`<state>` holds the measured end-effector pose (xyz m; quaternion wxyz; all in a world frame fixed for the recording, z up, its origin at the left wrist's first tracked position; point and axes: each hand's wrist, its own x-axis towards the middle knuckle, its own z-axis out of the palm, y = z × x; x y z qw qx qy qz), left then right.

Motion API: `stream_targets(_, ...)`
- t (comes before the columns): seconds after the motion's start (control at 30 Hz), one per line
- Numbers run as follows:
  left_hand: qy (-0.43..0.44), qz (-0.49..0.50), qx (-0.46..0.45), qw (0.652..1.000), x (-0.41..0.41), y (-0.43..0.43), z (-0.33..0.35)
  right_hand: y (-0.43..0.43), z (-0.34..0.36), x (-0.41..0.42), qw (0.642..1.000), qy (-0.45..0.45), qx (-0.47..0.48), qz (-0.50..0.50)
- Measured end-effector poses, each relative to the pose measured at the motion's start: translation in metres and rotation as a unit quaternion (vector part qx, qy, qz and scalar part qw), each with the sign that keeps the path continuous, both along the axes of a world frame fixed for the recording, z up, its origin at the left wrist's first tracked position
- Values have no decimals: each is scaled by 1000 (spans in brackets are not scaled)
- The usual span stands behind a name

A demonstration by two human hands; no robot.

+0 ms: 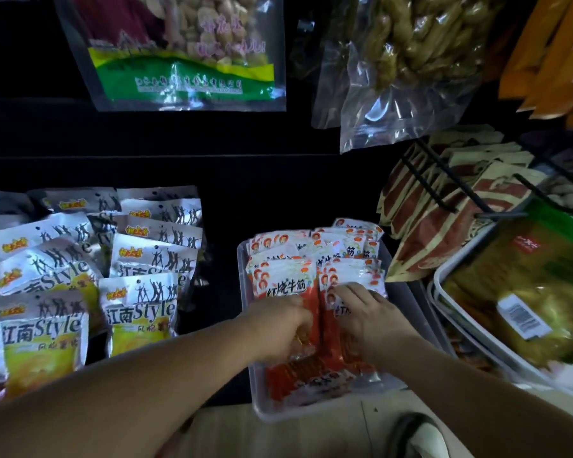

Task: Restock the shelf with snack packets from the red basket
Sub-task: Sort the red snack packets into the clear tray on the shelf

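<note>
A person's two bare arms reach into a clear plastic tray [278,415] on a dark shelf [222,206], half filled with upright red-and-white packets [283,279]. The left hand [278,328] has its fingers curled down among the front packets, apparently gripping one. The right hand [368,312] lays fairly straight fingers flat on the neighbouring row, holding nothing that shows; its thumb is hidden. The red basket is out of view. This looks like the placing step: seating packets and squaring the rows. Next, the front packets probably need standing up, since a few lie flat near the tray's front edge. Room is tight: silver-and-yellow packets [139,305] stand to the left across a bare gap, a white wire basket [439,285] sits close on the right, and clear bags [411,61] hang overhead.
</note>
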<state>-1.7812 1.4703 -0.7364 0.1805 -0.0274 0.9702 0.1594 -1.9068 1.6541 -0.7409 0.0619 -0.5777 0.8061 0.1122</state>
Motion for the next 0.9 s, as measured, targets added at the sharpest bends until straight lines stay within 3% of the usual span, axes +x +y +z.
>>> stream_targets(0.1, -67, 17, 149, 986, 13, 13, 6, -1, 6, 5, 1000, -25, 5, -13)
stream_targets(0.2, -175, -4, 200, 964, 19, 23, 12, -1, 11, 5, 997, -62, -22, -40)
stream_targets(0.3, -207, -33, 206, 956, 18, 27, 13, 1, 15, 7, 956, -269, 24, -118)
stream_targets(0.4, -201, -38, 217, 955, 19, 26, 11, 6, 15, 9, 904, -386, 84, -165)
stream_targets(0.53, -196, -17, 206, 958, 23, 22, 5, 6, 14, 14, 884, -412, 129, -179)
stream_targets(0.6, -185, -22, 183, 965, 25, 22, 3, 4, 15, 13, 858, -457, 115, -206)
stream_targets(0.7, -155, -35, 146, 976, 25, 23, 0, 5, 14, 13, 790, -545, 63, -273)
stream_targets(0.9, -60, -8, 98, 993, 17, 18, 0, 10, 7, 12, 778, -558, 6, -291)
